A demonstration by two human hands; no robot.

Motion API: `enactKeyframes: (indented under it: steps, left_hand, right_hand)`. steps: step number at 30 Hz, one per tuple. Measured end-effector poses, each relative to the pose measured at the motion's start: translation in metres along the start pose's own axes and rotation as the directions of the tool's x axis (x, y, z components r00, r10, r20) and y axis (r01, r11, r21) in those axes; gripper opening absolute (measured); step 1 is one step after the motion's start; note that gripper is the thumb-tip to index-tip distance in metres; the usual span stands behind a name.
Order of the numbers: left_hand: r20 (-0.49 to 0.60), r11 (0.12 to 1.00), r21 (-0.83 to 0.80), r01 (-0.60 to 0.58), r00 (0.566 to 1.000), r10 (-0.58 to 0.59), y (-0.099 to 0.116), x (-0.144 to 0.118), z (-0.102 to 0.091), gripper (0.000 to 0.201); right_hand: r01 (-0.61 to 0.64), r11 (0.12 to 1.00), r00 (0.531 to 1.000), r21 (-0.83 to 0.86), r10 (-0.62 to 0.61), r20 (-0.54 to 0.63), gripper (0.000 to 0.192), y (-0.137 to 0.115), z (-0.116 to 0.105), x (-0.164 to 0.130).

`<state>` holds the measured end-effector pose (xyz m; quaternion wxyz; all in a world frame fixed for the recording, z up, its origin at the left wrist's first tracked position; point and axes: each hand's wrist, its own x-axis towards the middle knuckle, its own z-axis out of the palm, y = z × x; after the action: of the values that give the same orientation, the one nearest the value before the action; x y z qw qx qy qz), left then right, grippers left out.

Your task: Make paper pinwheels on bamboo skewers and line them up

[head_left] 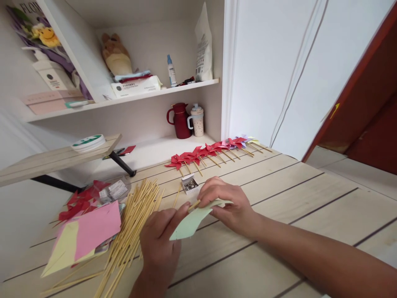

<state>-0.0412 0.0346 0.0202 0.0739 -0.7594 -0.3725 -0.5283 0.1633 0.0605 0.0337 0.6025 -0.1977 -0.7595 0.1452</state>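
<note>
Head view: low centre of the frame, your left hand (161,240) and right hand (228,205) each have their grip pinched on the pale green paper (192,219) and a thin stick (194,204). A row of finished pinwheels (211,152) lies at mid-frame on the tabletop (310,194); loose sticks (133,223) and paper squares (87,234) wait lower left

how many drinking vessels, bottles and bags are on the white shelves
Red jug: 1
Speckled cup with lid: 1
Pump bottle: 1
Small blue-capped bottle: 1
White bag: 1
Total: 5
</note>
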Motion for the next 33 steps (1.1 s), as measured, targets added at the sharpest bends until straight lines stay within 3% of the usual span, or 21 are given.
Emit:
enactKeyframes:
  steps: [3, 6, 15, 20, 22, 26, 33]
  left_hand:
    - [0.016, 0.982, 0.059, -0.182, 0.983, 0.181, -0.004, 0.006, -0.005, 0.036]
    - [0.028, 0.960, 0.091, -0.263, 0.965, 0.262, -0.006, 0.010, -0.008, 0.038]
    - [0.043, 0.925, 0.179, -0.336, 0.942, 0.334, 0.001, 0.017, -0.013, 0.024]
    - [0.059, 0.909, 0.181, -0.376, 0.927, 0.371, -0.002, 0.017, -0.016, 0.032]
    - [0.074, 0.909, 0.182, -0.375, 0.927, 0.368, -0.004, 0.016, -0.017, 0.034]
    - [0.089, 0.903, 0.184, -0.387, 0.922, 0.377, -0.003, 0.016, -0.020, 0.035]
    - [0.105, 0.880, 0.198, -0.432, 0.902, 0.419, 0.005, 0.020, -0.025, 0.029]
  right_hand:
    - [0.008, 1.000, 1.000, 0.009, -0.008, 0.015, 0.007, 0.000, 0.000, -0.001]
    - [0.006, 1.000, 1.000, 0.013, -0.007, 0.018, 0.009, 0.000, 0.000, -0.001]
    - [-0.091, 0.987, 0.996, 0.134, 0.091, 0.003, 0.015, -0.001, 0.001, -0.004]
    - [-0.147, 0.977, 0.988, 0.154, 0.151, -0.015, 0.024, 0.000, 0.002, -0.006]
    - [-0.125, 0.985, 0.992, 0.120, 0.127, -0.010, 0.027, -0.001, 0.002, -0.005]
    - [-0.034, 0.998, 0.999, 0.057, 0.034, 0.003, 0.012, -0.004, 0.001, 0.000]
    - [-0.002, 1.000, 1.000, 0.014, 0.002, 0.000, 0.005, -0.007, 0.001, 0.002]
